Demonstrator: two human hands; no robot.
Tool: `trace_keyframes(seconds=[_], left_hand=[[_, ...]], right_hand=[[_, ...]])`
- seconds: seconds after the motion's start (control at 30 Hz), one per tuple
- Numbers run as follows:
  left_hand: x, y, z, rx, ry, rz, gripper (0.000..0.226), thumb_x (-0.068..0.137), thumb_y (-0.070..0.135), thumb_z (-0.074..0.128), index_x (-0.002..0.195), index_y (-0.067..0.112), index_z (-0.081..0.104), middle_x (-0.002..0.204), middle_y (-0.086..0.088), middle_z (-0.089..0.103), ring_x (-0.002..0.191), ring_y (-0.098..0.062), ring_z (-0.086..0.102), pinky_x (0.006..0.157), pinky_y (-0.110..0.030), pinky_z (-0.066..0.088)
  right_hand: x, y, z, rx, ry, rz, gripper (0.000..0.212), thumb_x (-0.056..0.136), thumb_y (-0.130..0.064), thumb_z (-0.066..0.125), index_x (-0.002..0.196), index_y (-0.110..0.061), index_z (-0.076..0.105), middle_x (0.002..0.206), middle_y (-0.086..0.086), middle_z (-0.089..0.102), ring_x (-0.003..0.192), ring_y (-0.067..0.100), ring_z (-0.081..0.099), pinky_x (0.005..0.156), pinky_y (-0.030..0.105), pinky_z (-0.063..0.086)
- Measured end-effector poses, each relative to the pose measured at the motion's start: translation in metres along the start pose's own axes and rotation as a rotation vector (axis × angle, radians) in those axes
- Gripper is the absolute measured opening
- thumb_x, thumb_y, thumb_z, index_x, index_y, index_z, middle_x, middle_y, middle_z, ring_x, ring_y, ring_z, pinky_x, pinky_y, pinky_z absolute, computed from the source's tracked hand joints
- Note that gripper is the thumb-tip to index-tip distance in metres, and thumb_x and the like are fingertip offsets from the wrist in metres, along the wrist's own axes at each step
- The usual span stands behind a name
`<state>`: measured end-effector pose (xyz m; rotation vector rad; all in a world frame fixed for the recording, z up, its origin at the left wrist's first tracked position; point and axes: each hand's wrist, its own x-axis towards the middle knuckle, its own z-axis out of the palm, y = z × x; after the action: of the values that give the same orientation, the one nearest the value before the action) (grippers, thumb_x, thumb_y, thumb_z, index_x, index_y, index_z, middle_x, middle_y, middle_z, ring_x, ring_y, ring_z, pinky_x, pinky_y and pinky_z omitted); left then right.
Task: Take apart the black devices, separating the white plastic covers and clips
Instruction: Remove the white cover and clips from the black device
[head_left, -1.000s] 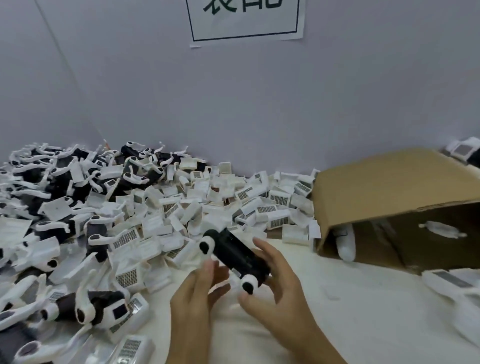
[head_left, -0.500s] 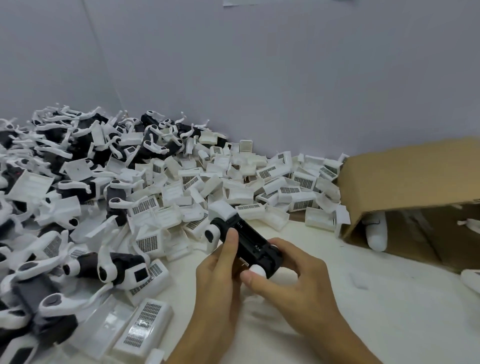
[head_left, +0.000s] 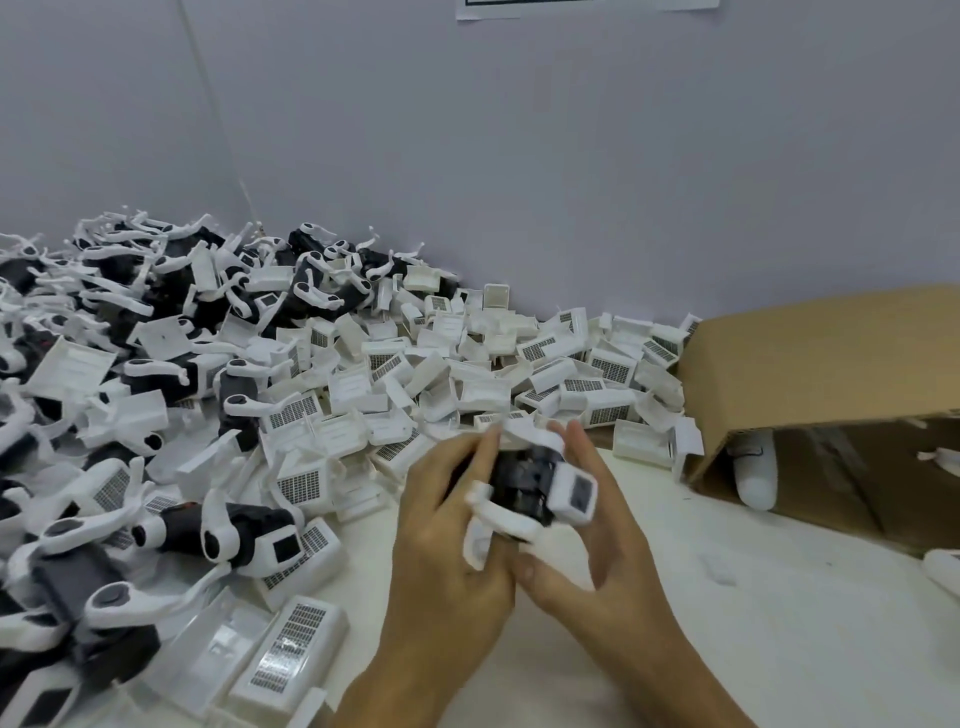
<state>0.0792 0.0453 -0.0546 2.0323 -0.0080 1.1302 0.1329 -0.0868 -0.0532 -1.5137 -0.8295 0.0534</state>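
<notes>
Both my hands hold one black device above the white table. A white cap with a dark window sits on its right end, and a white clip arm runs along its underside. My left hand grips it from the left, fingers over the top. On the right side, my right hand cups it, thumb underneath and fingers spread. Motion blur hides the fine detail. To the left lies a pile of assembled black devices with white clips, and behind it a heap of separated white covers.
A brown cardboard box lies on its side at the right, open toward me, with white parts inside. A grey wall runs along the back. Bare white table stretches in front of the box. Loose covers lie near my left forearm.
The device has been turned in my hands: its white cap now faces right and toward me, and the clip arm shows underneath. My fingers have shifted and spread.
</notes>
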Motion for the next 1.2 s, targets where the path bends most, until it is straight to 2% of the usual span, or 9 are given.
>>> trace_keyframes(seconds=[0.13, 0.47, 0.63, 0.77, 0.9, 0.97, 1.03, 1.13, 1.2], left_hand=[[-0.004, -0.004, 0.003, 0.103, -0.059, 0.088, 0.064, 0.080, 0.010, 0.059, 0.143, 0.014, 0.051, 0.132, 0.002, 0.054, 0.124, -0.017, 0.049, 0.103, -0.037, 0.043], [-0.005, 0.006, 0.003, 0.398, -0.142, 0.076, 0.066, 0.075, 0.037, 0.063, 0.136, 0.016, 0.050, 0.122, 0.002, 0.060, 0.121, -0.021, 0.043, 0.115, -0.018, 0.010], [-0.002, 0.007, 0.003, 0.368, 0.099, 0.134, 0.064, 0.061, 0.009, 0.085, 0.109, 0.017, 0.044, 0.109, 0.004, 0.048, 0.097, -0.020, 0.047, 0.086, -0.028, 0.032], [0.002, 0.020, -0.003, -0.085, 0.258, -0.095, 0.052, 0.067, 0.017, 0.091, 0.100, 0.027, 0.053, 0.095, 0.012, 0.063, 0.084, -0.005, 0.061, 0.076, -0.013, 0.048], [0.015, 0.028, -0.011, -0.973, 0.239, -0.668, 0.011, 0.072, 0.021, 0.070, 0.081, 0.016, 0.074, 0.089, -0.008, 0.072, 0.080, -0.025, 0.067, 0.071, -0.030, 0.054], [0.020, 0.032, -0.016, -1.265, 0.206, -0.930, 0.021, 0.067, 0.025, 0.064, 0.075, 0.009, 0.074, 0.082, -0.014, 0.064, 0.066, -0.027, 0.063, 0.060, -0.032, 0.055], [0.021, 0.035, -0.019, -1.378, 0.226, -1.064, 0.037, 0.069, 0.035, 0.061, 0.080, 0.000, 0.068, 0.078, -0.016, 0.059, 0.056, -0.026, 0.058, 0.051, -0.030, 0.053], [0.020, 0.039, -0.019, -1.431, 0.123, -1.085, 0.051, 0.073, 0.049, 0.068, 0.092, 0.002, 0.059, 0.074, -0.013, 0.053, 0.052, -0.023, 0.052, 0.048, -0.027, 0.048], [0.019, 0.039, -0.021, -1.441, 0.053, -1.106, 0.055, 0.072, 0.051, 0.071, 0.094, 0.001, 0.065, 0.077, -0.014, 0.061, 0.056, -0.022, 0.060, 0.050, -0.026, 0.054]], right_hand=[[0.000, -0.004, 0.001, -0.039, 0.111, -0.016, 0.073, 0.064, -0.036, 0.087, 0.127, -0.057, 0.055, 0.129, -0.023, 0.064, 0.119, -0.002, 0.060, 0.091, 0.009, 0.048], [-0.003, -0.011, 0.007, 0.022, 0.252, 0.089, 0.056, 0.052, -0.051, 0.085, 0.106, -0.045, 0.070, 0.107, -0.018, 0.074, 0.101, 0.003, 0.069, 0.080, 0.015, 0.054], [-0.003, -0.016, 0.009, -0.007, 0.323, 0.106, 0.058, 0.052, -0.071, 0.080, 0.103, -0.044, 0.069, 0.104, -0.017, 0.074, 0.098, 0.004, 0.069, 0.079, 0.020, 0.051], [-0.003, -0.015, 0.009, 0.118, 0.296, 0.069, 0.090, 0.061, -0.091, 0.061, 0.131, -0.035, 0.057, 0.131, -0.013, 0.065, 0.122, 0.010, 0.062, 0.092, 0.033, 0.050], [-0.005, -0.018, 0.005, -0.009, 0.215, -0.049, 0.072, 0.069, -0.082, 0.067, 0.125, -0.036, 0.061, 0.133, -0.005, 0.061, 0.129, 0.018, 0.056, 0.098, 0.033, 0.051], [-0.005, -0.019, 0.008, -0.111, 0.141, -0.182, 0.070, 0.071, -0.071, 0.075, 0.128, -0.036, 0.058, 0.137, -0.003, 0.057, 0.134, 0.021, 0.052, 0.099, 0.030, 0.049], [-0.006, -0.018, 0.015, -0.187, 0.103, -0.303, 0.080, 0.069, -0.061, 0.082, 0.137, -0.034, 0.050, 0.143, -0.003, 0.050, 0.135, 0.025, 0.051, 0.101, 0.032, 0.048], [-0.007, -0.021, 0.020, -0.093, 0.108, -0.208, 0.100, 0.059, -0.061, 0.088, 0.142, -0.031, 0.040, 0.145, -0.012, 0.046, 0.129, 0.024, 0.056, 0.095, 0.036, 0.053], [-0.007, -0.020, 0.019, -0.122, 0.094, -0.247, 0.075, 0.063, -0.057, 0.087, 0.126, -0.030, 0.056, 0.140, -0.008, 0.051, 0.130, 0.022, 0.055, 0.098, 0.030, 0.050]])
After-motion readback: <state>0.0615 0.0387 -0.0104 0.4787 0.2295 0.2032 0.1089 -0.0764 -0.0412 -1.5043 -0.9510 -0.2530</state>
